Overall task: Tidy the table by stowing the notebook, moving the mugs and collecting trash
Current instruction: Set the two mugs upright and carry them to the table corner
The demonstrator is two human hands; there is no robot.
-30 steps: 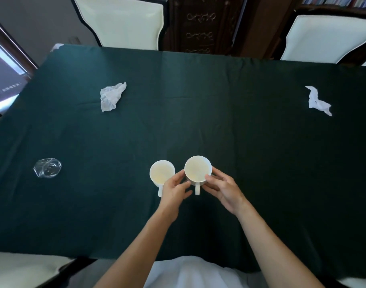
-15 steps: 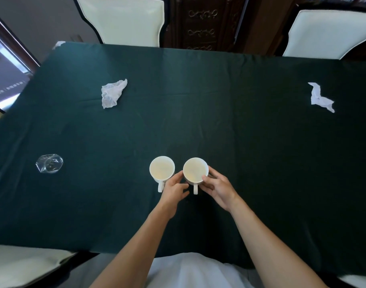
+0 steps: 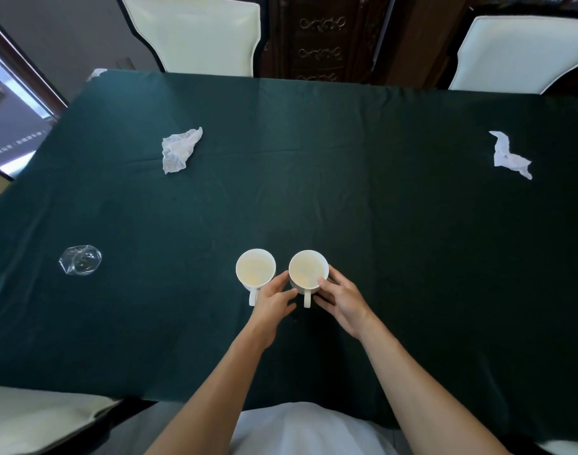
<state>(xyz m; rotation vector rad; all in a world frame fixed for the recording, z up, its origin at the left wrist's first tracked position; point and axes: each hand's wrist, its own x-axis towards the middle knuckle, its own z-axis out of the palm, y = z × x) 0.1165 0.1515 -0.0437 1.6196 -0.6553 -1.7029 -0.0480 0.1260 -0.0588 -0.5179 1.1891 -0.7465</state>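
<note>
White mugs, the left mug (image 3: 255,268) and the right mug (image 3: 308,269), stand side by side at the lower middle. The left hand (image 3: 272,300) and right hand (image 3: 341,298) cup the right mug, probably to set it close. Tissues (image 3: 179,153) wait on the desk (image 3: 346,192).

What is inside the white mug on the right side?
The right mug looks empty: only its pale cream inner wall and bottom show. The right hand covers part of its near rim and outer side, so that part cannot be seen.
</note>
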